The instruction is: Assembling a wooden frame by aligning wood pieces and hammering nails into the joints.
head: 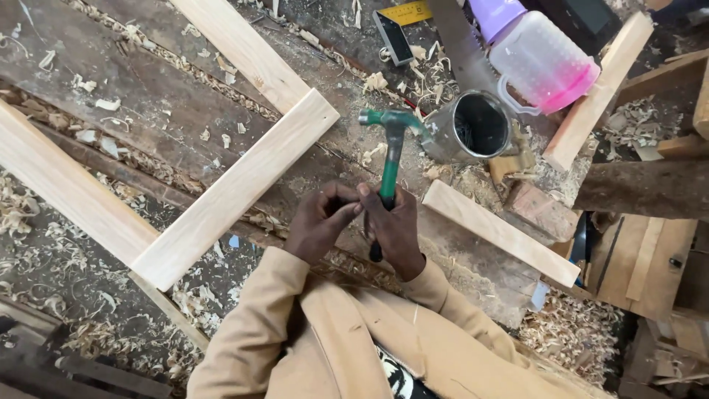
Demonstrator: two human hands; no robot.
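Green-handled claw hammer with a steel head (pixel 390 159) lay with its long axis running straight away from the person, head at the far end, black grip end near the body. Right hand (pixel 395 229) was closed around the lower handle; the hammer head stood well beyond the fist, toward the bench's far edge. Left hand (pixel 319 222) sat just beside it, fingers pinched together against the right fingertips, possibly on a small nail, too small to tell. Right hand was the nearer to the handle. Just right of the head, a dented metal tin can (pixel 473 127). Left, pale planed timber frame (pixel 236 188) on the dark, shaving-strewn workbench (pixel 148 118). Far right corner, clear plastic jug with purple lid (pixel 535 52).
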